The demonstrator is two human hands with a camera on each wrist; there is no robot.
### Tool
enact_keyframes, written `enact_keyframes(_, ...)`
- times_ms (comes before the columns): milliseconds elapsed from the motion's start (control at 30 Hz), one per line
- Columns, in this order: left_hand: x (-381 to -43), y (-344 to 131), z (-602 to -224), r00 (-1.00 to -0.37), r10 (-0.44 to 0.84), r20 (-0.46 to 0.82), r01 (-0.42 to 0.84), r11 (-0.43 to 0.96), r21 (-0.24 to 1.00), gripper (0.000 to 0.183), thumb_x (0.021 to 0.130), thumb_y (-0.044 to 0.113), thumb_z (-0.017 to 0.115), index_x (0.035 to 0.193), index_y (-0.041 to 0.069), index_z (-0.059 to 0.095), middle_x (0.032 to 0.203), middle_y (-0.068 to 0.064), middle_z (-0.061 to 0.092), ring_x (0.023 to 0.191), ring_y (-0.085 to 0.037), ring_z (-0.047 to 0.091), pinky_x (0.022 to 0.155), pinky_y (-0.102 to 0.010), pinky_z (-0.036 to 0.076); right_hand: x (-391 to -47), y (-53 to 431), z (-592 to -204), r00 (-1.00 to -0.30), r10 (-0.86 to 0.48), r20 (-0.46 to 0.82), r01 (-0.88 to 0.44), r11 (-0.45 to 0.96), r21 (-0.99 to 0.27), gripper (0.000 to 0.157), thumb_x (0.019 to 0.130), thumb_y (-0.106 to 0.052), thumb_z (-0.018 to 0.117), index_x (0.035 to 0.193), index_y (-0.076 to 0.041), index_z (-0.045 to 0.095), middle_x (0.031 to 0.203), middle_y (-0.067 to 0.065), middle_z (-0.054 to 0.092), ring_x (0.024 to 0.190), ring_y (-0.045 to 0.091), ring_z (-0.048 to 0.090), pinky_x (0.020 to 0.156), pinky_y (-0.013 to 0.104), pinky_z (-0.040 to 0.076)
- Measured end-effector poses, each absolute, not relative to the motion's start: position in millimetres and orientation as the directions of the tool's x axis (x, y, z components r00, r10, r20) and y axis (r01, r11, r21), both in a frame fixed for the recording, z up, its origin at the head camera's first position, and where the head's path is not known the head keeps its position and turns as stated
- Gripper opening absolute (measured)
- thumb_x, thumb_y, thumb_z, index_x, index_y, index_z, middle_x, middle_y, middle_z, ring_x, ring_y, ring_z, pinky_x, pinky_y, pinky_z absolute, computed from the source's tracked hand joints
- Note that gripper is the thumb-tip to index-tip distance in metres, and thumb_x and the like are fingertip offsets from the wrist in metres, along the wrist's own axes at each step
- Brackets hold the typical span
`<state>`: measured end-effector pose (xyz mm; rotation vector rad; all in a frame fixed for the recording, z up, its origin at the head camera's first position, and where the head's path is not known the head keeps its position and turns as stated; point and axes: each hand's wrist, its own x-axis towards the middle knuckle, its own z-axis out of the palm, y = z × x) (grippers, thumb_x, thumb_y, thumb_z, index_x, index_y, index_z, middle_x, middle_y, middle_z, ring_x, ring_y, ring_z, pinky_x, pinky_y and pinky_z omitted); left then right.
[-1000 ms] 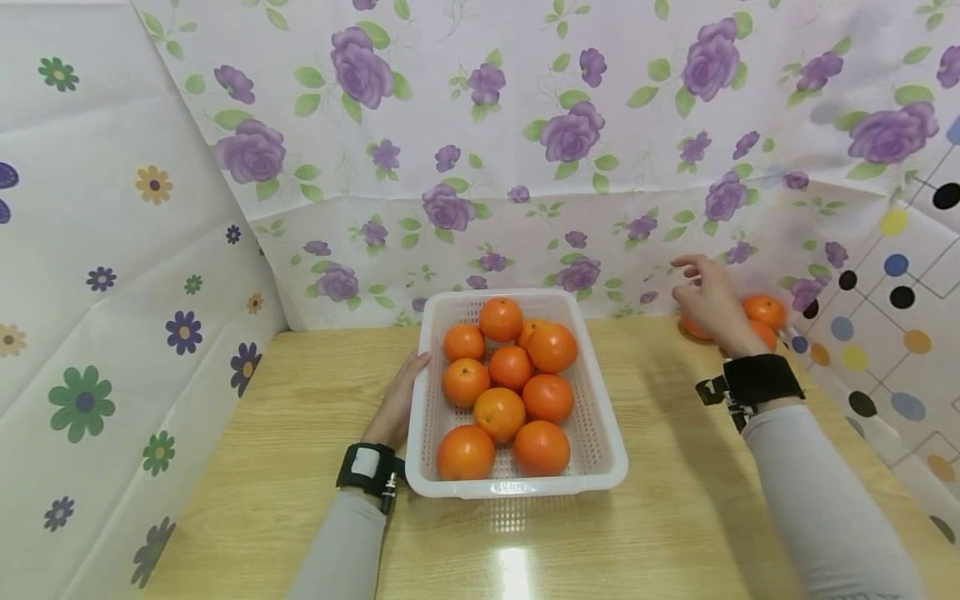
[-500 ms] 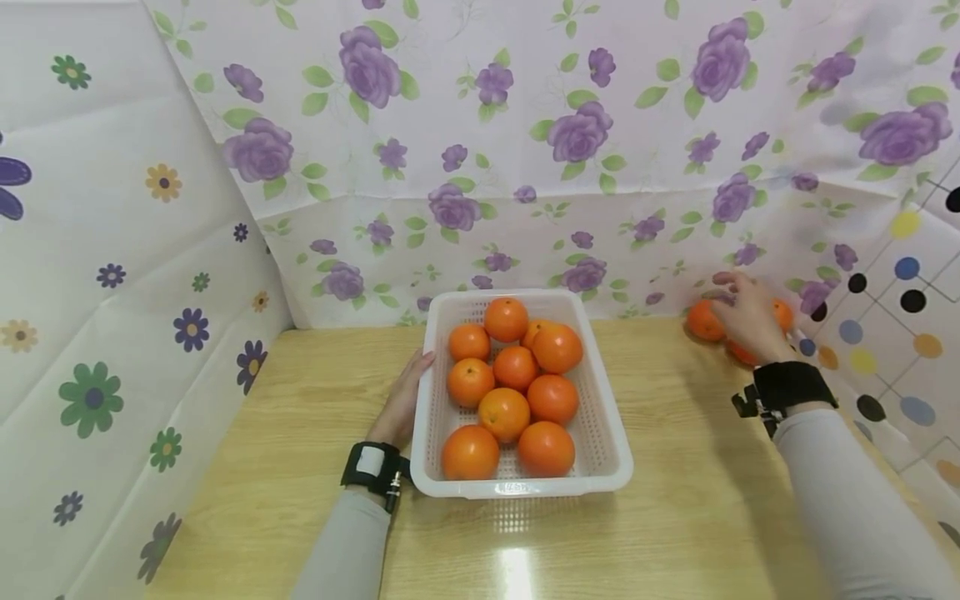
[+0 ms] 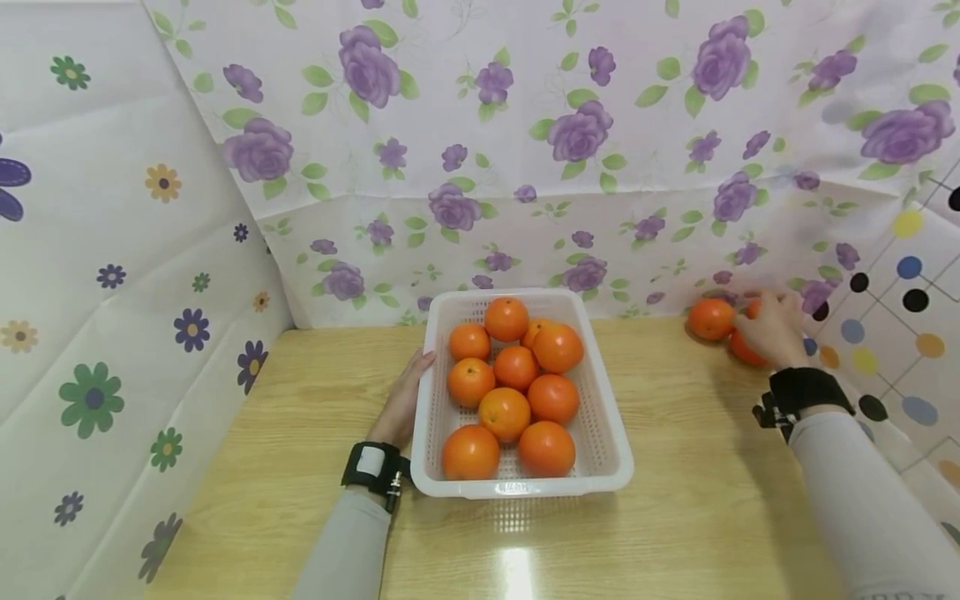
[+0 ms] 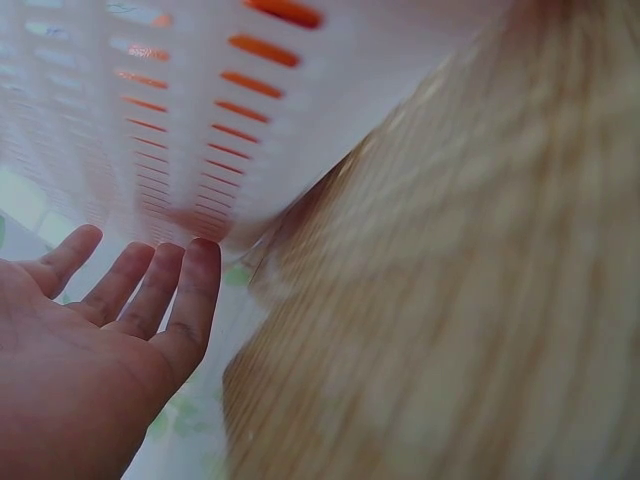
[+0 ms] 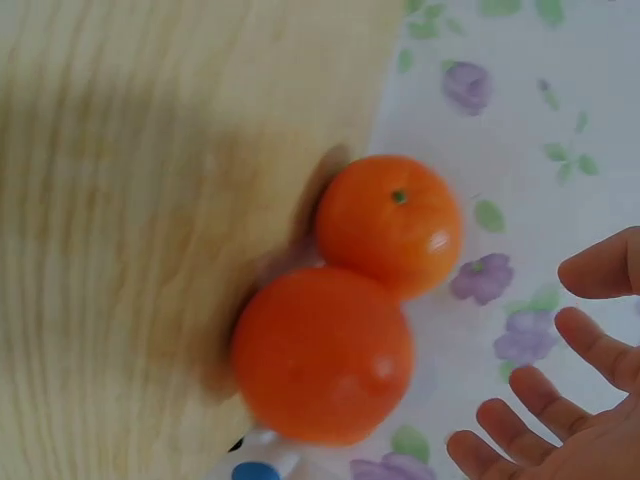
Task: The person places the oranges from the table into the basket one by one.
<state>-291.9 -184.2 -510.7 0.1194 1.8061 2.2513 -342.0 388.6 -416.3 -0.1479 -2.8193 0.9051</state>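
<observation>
A white plastic basket (image 3: 617, 450) filled with several oranges (image 3: 503, 414) sits mid-table. At its left side rests my left hand (image 3: 397, 406); in the left wrist view, the fairly straight fingers (image 4: 190, 300) reach to the perforated wall and hold nothing. Far to the right, my right hand (image 3: 775, 332) hovers over loose oranges in the back corner. One loose orange (image 3: 711, 319) lies left of the hand, another (image 3: 746, 348) lies partly beneath it. In the right wrist view, spread fingers (image 5: 545, 400) stand apart from two touching oranges (image 5: 322, 355), with nothing in the hand.
The wooden table (image 3: 667, 417) meets a floral paper wall (image 3: 517, 150) at the back. Papered sides stand left (image 3: 120, 333) and right (image 3: 892, 317); the right one, with coloured dots, is close to the loose oranges.
My right hand has moved rightward and down into the corner among the loose oranges, uncovering the leftmost one. The left hand stays at the basket; the view has shifted slightly.
</observation>
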Motion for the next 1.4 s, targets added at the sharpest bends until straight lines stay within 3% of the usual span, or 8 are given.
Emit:
enact_keyframes(267,-292,-185,-512,-0.963,0.257,-0.079,-0.133,-0.2,0.971,0.075,0.103,0.064,0.049,0.165,0.034,0.02,0.163,-0.005,0.033,0.144,-0.034,0.04,0.113,-0.06,0.037,-343,400,-427,-0.982,0.166,0.091,0.091,0.836,-0.541,0.078,0.097,-0.02,0.064,0.152,0.014,0.022,0.154,0.048,0.002,0.142,0.068,0.001,0.108,0.081,0.01)
enact_keyframes(633,-293,-186,-512,-0.962,0.265,-0.064,-0.123,-0.215,0.969,0.075,0.104,0.063,0.048,0.166,0.033,0.018,0.165,-0.007,0.031,0.145,-0.033,0.038,0.114,-0.06,0.036,-349,410,-435,-0.988,0.152,0.011,0.13,0.882,-0.452,0.088,0.096,-0.028,0.065,0.149,0.02,0.014,0.145,0.054,0.003,0.128,0.073,0.012,0.106,0.08,0.013)
enact_keyframes(833,-293,-185,-513,-0.964,0.259,-0.066,-0.124,-0.214,0.969,0.072,0.104,0.062,0.047,0.165,0.034,0.019,0.164,-0.006,0.033,0.145,-0.033,0.039,0.114,-0.06,0.036,-355,417,-447,-0.992,0.122,0.04,0.096,0.912,-0.399,0.084,0.094,-0.029,0.068,0.143,0.023,0.022,0.142,0.055,0.008,0.13,0.074,0.013,0.104,0.081,0.013)
enact_keyframes(1100,-294,-185,-514,-0.961,0.263,-0.081,-0.139,-0.209,0.968,0.075,0.102,0.066,0.048,0.165,0.036,0.02,0.164,-0.005,0.033,0.144,-0.033,0.041,0.113,-0.059,0.038,-364,431,-472,-0.989,0.109,0.102,0.061,0.917,-0.393,0.075,0.093,-0.029,0.07,0.139,0.016,0.032,0.143,0.051,0.012,0.129,0.074,0.014,0.1,0.082,0.015)
enact_keyframes(1233,-294,-185,-514,-0.96,0.269,-0.078,-0.138,-0.211,0.968,0.073,0.103,0.065,0.048,0.164,0.036,0.022,0.164,-0.005,0.034,0.143,-0.033,0.04,0.114,-0.058,0.037,-364,436,-479,-0.992,0.107,0.072,0.073,0.926,-0.371,0.075,0.091,-0.028,0.068,0.141,0.015,0.031,0.144,0.052,0.012,0.13,0.076,0.012,0.102,0.082,0.016)
enact_keyframes(1400,-294,-187,-513,-0.96,0.269,-0.083,-0.138,-0.192,0.972,0.072,0.103,0.066,0.046,0.165,0.037,0.021,0.163,-0.005,0.035,0.143,-0.032,0.041,0.114,-0.057,0.037,-365,441,-488,-0.992,0.116,0.056,0.089,0.933,-0.348,0.074,0.091,-0.023,0.064,0.136,0.022,0.027,0.138,0.054,0.014,0.126,0.076,0.015,0.102,0.078,0.022)
